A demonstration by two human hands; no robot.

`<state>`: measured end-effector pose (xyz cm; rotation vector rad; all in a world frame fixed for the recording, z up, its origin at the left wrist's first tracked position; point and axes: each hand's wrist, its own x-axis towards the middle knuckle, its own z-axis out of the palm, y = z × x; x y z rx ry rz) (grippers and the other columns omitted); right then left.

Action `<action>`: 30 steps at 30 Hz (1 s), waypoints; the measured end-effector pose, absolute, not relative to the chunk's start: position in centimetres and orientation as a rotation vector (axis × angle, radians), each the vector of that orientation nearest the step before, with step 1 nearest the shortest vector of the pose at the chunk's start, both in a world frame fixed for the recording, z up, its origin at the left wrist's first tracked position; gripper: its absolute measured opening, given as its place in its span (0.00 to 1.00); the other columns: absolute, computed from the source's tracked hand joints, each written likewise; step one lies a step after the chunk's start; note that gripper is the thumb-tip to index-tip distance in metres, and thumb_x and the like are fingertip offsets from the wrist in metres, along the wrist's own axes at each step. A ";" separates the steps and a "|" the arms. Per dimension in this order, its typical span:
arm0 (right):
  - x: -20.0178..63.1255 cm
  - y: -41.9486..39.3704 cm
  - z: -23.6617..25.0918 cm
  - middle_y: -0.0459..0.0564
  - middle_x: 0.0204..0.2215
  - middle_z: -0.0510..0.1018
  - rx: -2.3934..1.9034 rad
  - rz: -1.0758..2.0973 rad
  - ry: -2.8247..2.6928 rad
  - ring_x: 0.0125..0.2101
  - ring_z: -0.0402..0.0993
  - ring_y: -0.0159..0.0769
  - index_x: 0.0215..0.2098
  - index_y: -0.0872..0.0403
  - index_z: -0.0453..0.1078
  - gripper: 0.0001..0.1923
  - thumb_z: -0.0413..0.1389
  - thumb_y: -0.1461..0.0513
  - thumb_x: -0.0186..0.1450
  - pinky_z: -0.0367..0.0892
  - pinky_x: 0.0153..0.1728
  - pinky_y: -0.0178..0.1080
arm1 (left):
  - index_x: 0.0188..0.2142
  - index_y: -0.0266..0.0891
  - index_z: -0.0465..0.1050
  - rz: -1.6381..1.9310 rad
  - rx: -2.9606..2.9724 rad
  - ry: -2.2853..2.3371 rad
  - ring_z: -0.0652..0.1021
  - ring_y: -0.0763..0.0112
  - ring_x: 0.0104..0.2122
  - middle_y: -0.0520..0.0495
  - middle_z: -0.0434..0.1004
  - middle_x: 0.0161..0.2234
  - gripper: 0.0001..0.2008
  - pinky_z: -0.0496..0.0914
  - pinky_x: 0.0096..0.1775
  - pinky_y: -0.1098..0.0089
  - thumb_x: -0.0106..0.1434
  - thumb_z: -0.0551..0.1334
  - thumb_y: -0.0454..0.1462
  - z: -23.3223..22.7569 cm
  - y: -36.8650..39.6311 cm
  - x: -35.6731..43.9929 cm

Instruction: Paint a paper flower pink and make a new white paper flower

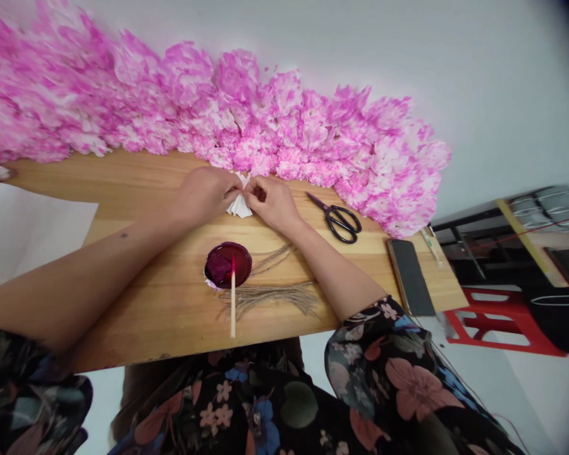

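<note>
Head view: left hand (207, 193) and right hand (274, 202) both pinch one folded white paper piece (239, 205), centre of frame, resting on the wooden board (137, 303). My read: keep the pinch at the middle, tease layers apart evenly, don't tear. Below them: dish of dark red dye (227, 264) with a stick (232, 297) laid across, twine strands (275, 296) beside. Scissors (341, 220) to the right, dark phone (410, 276) further right. Pink paper flowers (265, 120) across the top. No readable writing or brands.

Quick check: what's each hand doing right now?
Left hand: closed, pinching the white folded paper.
Right hand: closed, pinching the same paper.
</note>
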<state>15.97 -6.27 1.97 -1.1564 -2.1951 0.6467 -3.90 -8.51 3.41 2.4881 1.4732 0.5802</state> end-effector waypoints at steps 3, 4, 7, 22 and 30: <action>16.0 -6.2 1.9 0.46 0.31 0.81 -1.144 0.668 -2.193 0.31 0.71 0.35 0.33 0.53 0.73 0.04 0.58 0.64 0.66 0.61 0.36 0.38 | 0.40 0.40 0.83 0.512 2.462 1.650 0.80 0.61 0.38 0.43 0.84 0.36 0.15 0.65 0.38 0.66 0.68 0.56 0.39 3.5 -8.6 -3.5; 16.1 -6.2 1.8 0.46 0.31 0.81 -1.139 0.674 -2.195 0.32 0.71 0.35 0.33 0.53 0.73 0.04 0.58 0.63 0.67 0.61 0.37 0.38 | 0.40 0.40 0.82 0.511 2.454 1.665 0.80 0.61 0.37 0.44 0.84 0.36 0.14 0.65 0.38 0.66 0.68 0.56 0.39 3.5 -8.6 -3.4; 16.2 -6.0 1.7 0.47 0.33 0.83 -1.122 0.682 -2.186 0.34 0.74 0.36 0.38 0.53 0.76 0.07 0.56 0.61 0.70 0.63 0.39 0.38 | 0.41 0.41 0.82 0.552 2.441 1.693 0.80 0.60 0.36 0.43 0.84 0.35 0.13 0.65 0.37 0.66 0.68 0.57 0.39 3.5 -8.6 -3.2; 16.2 -6.0 1.9 0.49 0.38 0.86 -1.115 0.725 -2.191 0.38 0.78 0.39 0.43 0.53 0.79 0.09 0.56 0.62 0.71 0.66 0.44 0.39 | 0.36 0.37 0.78 0.562 2.563 1.644 0.79 0.60 0.36 0.41 0.82 0.34 0.11 0.62 0.37 0.64 0.71 0.56 0.36 3.6 -8.8 -3.0; 16.0 -6.1 1.8 0.46 0.33 0.83 -1.173 0.678 -2.094 0.34 0.75 0.36 0.40 0.53 0.77 0.07 0.55 0.63 0.70 0.67 0.41 0.39 | 0.47 0.39 0.83 0.578 2.401 1.695 0.81 0.60 0.39 0.42 0.86 0.39 0.19 0.63 0.39 0.65 0.76 0.54 0.42 3.9 -8.8 -3.6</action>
